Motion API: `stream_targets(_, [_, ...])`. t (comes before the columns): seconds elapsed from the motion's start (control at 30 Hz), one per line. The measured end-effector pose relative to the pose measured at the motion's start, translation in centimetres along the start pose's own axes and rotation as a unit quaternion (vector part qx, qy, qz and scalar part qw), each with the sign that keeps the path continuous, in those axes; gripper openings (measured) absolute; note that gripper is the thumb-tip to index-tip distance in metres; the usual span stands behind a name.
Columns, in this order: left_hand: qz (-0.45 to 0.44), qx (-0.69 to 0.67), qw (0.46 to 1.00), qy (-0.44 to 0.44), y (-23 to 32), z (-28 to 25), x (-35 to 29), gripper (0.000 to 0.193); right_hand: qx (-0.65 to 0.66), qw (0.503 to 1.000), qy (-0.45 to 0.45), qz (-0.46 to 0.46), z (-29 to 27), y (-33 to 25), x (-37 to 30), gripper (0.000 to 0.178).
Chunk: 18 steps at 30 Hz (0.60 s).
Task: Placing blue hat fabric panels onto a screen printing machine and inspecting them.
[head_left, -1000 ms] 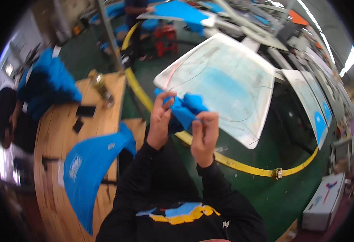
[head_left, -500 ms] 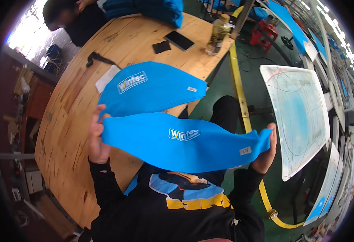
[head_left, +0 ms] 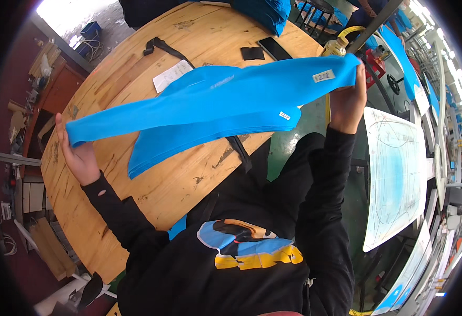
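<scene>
A long blue fabric piece [head_left: 199, 108] is stretched between my two hands, raised and tilted up toward the right. My left hand [head_left: 78, 158] holds its narrow left end, where the edge curls. My right hand [head_left: 348, 102] grips the other end, beside a small white label [head_left: 323, 76]. Underneath, a stack of similar blue fabric pieces [head_left: 189, 146] lies on the wooden table [head_left: 104, 210]. The held piece hides much of the stack's upper part. A white label [head_left: 284, 115] shows on the stack's right end.
On the table are a paper sheet [head_left: 171, 77], a black strap [head_left: 165, 47], a black square patch [head_left: 252, 53], a phone [head_left: 274, 48] and a blue fabric bundle [head_left: 265, 15]. A bottle [head_left: 335, 47] stands at its far right. A marked white panel [head_left: 394, 179] stands to the right.
Both hands have lifted the blue fabric piece away from my body and over the stack. My left hand has moved outward left, my right hand upward. The view has shifted.
</scene>
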<state>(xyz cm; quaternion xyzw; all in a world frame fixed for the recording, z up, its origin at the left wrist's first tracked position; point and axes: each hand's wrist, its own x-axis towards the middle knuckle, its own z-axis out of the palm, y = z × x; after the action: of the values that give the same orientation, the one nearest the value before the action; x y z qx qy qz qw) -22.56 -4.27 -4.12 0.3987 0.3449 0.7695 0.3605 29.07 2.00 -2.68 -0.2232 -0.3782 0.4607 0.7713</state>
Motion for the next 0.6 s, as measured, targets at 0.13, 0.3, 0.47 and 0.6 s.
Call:
stream_targets(0.13, [-0.039,0.016,0.999,0.011,-3.4,-3.8,-2.8,0.043,-0.044,0.997,0.059,0.032,-3.6,4.0,-2.1,0.018])
stream_targets(0.3, [-0.198,0.355,0.913,-0.03,-7.6,-6.4,-6.6,0.031,-0.181,0.959,0.135,0.172,-11.1,9.3,-5.7,0.012])
stream_targets(0.47, [-0.206,0.396,0.891,-0.085,-10.3,-9.5,-8.8,0.025,-0.257,0.931,0.153,0.209,-12.9,9.7,-7.7,0.013])
stream_targets(0.6, [-0.178,0.408,0.891,-0.088,-10.4,-9.6,-8.8,0.026,-0.297,0.92,0.159,0.202,-12.9,9.3,-7.9,0.014])
